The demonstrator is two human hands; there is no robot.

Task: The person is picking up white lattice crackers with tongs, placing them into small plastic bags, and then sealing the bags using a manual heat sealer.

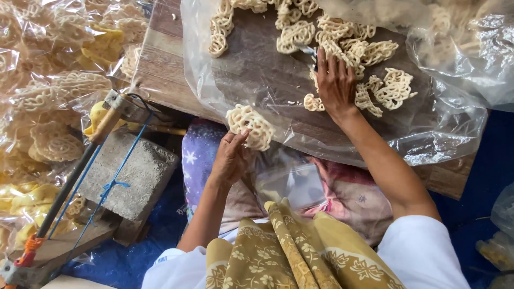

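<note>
My left hand [230,158] holds a stack of pale, lacy crackers [250,126] at the near edge of a clear plastic sheet [257,75] spread over a wooden board. My right hand [334,80] reaches further out and rests flat on loose crackers [388,91] scattered over the sheet, fingers spread over them. More crackers [292,29] lie in a heap at the sheet's far side. A small empty clear bag [292,184] lies on my lap below the left hand.
Clear bags packed with pale and yellow crackers [51,91] pile up on the left. A grey concrete block [131,174] sits beside a lever-arm tool [80,171] tied with blue string. Another plastic bag of crackers [471,43] is at the top right. Blue tarp [484,171] covers the floor.
</note>
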